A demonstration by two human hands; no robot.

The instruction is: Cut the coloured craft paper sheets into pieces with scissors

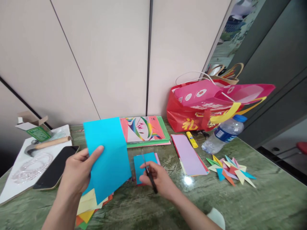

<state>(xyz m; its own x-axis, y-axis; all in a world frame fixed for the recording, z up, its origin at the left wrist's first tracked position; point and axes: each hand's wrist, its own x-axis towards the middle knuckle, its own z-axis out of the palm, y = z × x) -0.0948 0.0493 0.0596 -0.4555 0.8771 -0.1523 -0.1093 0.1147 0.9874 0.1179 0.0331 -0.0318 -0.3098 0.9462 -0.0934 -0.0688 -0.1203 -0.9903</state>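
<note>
My left hand [79, 169] pinches a large blue sheet of paper [109, 156] by its left edge and holds it up over the table, thumb in front. My right hand [158, 179] is closed on a dark-handled cutting tool [151, 179], its thin blade pointing away from me; whether it is scissors or a knife is unclear. Behind that hand lies a small stack of blue paper [144, 159] with pink edges. Under the big sheet, several coloured papers [87, 203] are fanned out, partly hidden.
Paper pack [141, 129] by the wall; lilac strips [188, 153], glue stick [192, 139], bottle [223, 134], red bag [192, 111] and folded paper stars [231, 169] to the right. Phone [56, 167], sickle-like tool [50, 143] and small box [35, 129] on the left.
</note>
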